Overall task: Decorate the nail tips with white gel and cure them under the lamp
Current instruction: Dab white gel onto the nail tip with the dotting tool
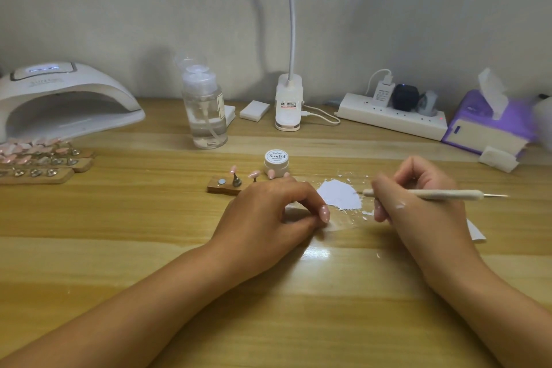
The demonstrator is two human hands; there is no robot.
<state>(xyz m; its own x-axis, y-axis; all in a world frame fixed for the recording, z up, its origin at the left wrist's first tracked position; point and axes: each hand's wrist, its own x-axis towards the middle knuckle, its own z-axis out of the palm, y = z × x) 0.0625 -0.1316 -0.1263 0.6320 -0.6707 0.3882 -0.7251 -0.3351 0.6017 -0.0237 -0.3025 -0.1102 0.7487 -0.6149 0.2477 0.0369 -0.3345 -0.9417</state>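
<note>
One view only — a wide-angle camera worn on the head, looking forward and down across the table [119, 248] toward the wall [119, 9] that fills the upper part of the frame. It sits close: both forearms enter from the bottom corners, and the left hand [268, 212] and right hand [418, 203] lie mid-frame.

White gel smear [340, 194], pink nail tips [30, 150], purple tissue box [475, 101], white lamp [68, 84]

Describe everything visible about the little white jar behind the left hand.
The jar is small, round and white, plastic by its look. Its lid is on and reads "Painted" in script. It stands upright on the wooden table, behind the left hand and right of the small wooden stand.
</note>
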